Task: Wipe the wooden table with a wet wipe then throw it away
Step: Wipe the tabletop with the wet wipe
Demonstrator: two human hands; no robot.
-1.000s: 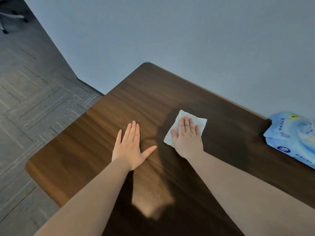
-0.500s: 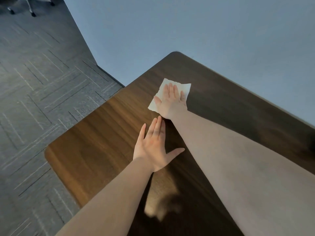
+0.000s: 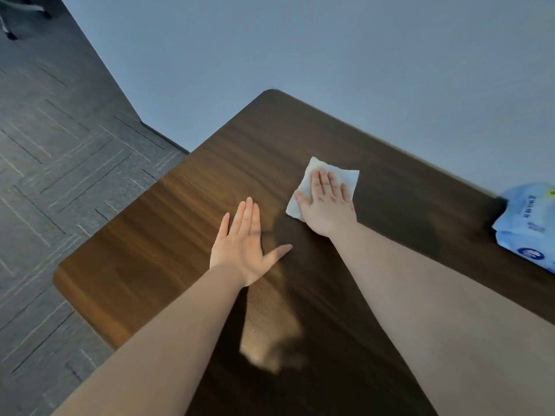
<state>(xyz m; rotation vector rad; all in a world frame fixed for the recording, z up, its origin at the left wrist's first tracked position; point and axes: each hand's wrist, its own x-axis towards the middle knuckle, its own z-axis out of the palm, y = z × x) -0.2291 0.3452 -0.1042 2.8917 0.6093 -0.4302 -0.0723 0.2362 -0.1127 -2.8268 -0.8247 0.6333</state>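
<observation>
The right hand presses flat on the wet wipe, not gripping, so it may bunch or slip out.

The desk in front of me is dark brown wood with fine straight grain, warmer and more orange at its near left edge. The wet wipe under my right hand is plain white. The wipes pack is pale blue with a dark blue round logo and small print. The carpet is grey with thin pale lines in angular blocks. The wall is flat blue-grey.
</observation>
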